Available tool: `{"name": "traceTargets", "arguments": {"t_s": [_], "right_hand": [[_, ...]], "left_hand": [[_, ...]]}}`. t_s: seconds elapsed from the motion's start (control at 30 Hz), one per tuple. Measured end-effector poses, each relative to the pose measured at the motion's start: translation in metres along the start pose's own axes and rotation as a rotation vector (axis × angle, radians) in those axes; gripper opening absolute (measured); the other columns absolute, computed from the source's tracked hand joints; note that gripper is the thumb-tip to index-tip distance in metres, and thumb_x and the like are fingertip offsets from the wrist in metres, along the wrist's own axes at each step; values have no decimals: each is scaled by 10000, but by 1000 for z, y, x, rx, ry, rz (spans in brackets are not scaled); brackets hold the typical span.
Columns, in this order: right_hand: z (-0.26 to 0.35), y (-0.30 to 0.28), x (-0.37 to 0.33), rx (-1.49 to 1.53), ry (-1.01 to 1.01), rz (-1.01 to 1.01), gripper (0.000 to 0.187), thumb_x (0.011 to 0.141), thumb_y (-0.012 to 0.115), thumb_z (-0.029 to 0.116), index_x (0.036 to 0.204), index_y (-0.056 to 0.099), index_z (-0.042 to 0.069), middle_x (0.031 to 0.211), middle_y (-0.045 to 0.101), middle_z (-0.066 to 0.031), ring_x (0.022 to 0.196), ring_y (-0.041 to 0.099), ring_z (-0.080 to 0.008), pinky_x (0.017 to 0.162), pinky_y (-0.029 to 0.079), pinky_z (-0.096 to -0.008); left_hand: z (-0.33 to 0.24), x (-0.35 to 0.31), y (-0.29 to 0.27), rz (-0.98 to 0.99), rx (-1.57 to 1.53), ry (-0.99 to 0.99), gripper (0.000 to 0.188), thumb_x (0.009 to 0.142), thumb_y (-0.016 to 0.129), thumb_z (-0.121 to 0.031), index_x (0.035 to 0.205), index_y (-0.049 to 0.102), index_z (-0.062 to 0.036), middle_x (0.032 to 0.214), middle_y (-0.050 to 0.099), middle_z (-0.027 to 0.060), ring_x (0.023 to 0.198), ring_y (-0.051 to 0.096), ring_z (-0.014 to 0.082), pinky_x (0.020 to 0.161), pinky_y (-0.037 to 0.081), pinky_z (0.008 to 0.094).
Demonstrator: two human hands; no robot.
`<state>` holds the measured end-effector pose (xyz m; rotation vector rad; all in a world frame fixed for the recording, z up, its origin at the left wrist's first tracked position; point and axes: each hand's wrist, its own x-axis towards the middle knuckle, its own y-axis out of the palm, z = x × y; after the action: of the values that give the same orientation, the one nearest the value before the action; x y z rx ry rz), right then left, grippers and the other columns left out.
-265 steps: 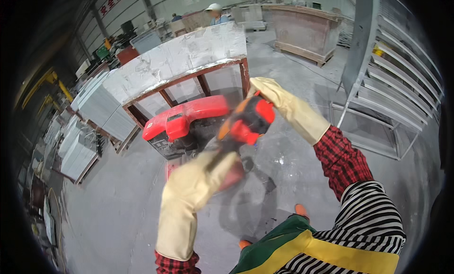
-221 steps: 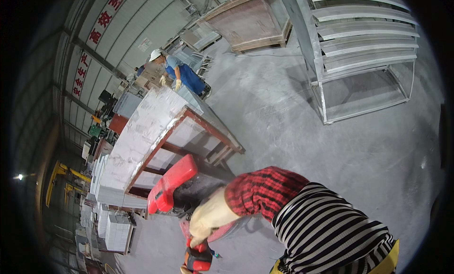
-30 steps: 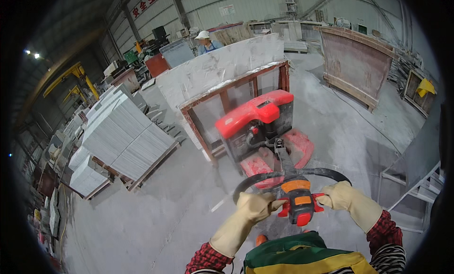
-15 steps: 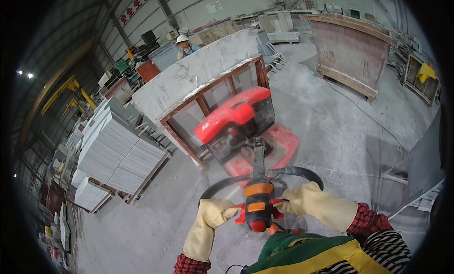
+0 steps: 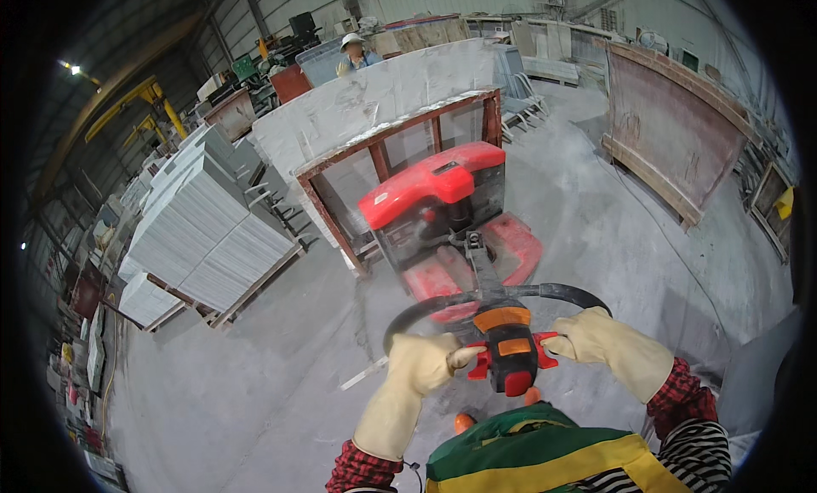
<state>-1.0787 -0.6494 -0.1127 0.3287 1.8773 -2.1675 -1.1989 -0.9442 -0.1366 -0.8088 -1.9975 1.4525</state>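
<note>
Left grip (image 5: 419, 358) and right grip (image 5: 597, 338) clasp the handle (image 5: 513, 347) between them; ahead, the red truck (image 5: 434, 182), swung sharply, might knock the slabs (image 5: 217, 238) leftward; support under the frame (image 5: 379, 159) is hard to see.

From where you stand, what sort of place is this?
Probably a stone workshop or warehouse, though I can't confirm the material: there are stacked pale slabs, a red pallet truck and, farther back, what looks like a yellow gantry.
</note>
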Motion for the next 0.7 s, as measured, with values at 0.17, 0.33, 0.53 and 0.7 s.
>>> {"name": "traceTargets", "arguments": {"t_s": [0.17, 0.33, 0.53, 0.7], "right_hand": [[-41, -6, 25, 5, -44, -22, 652, 1008, 399, 652, 1120, 695, 82, 927, 748, -201, 936, 707, -416, 851, 526, -499], [-77, 6, 42, -24, -71, 53, 670, 997, 400, 674, 1183, 680, 94, 964, 753, -197, 961, 716, -399, 871, 532, -500], [-116, 19, 70, -20, -165, -69, 678, 989, 398, 693, 1198, 683, 114, 995, 762, -146, 940, 731, -362, 830, 551, -481], [-132, 0, 97, -56, -119, 9, 377, 997, 543, 447, 1204, 661, 155, 946, 758, -84, 796, 733, -311, 709, 550, -422]], "left_hand": [[-7, 37, 15, -49, -52, -1, 596, 948, 478, -700, 786, 762, -201, 691, 686, 54, 655, 670, 320, 598, 496, 413], [-21, 52, 56, -317, 42, 84, 617, 963, 499, -669, 668, 688, -162, 613, 634, 74, 560, 617, 324, 521, 466, 421], [-24, 88, 69, -332, 78, 96, 653, 968, 489, -685, 659, 693, -147, 590, 623, 81, 539, 613, 323, 499, 463, 414], [-13, 119, 71, -254, -120, 43, 648, 949, 531, -690, 694, 718, -124, 607, 644, 76, 544, 641, 284, 517, 494, 383]]}}
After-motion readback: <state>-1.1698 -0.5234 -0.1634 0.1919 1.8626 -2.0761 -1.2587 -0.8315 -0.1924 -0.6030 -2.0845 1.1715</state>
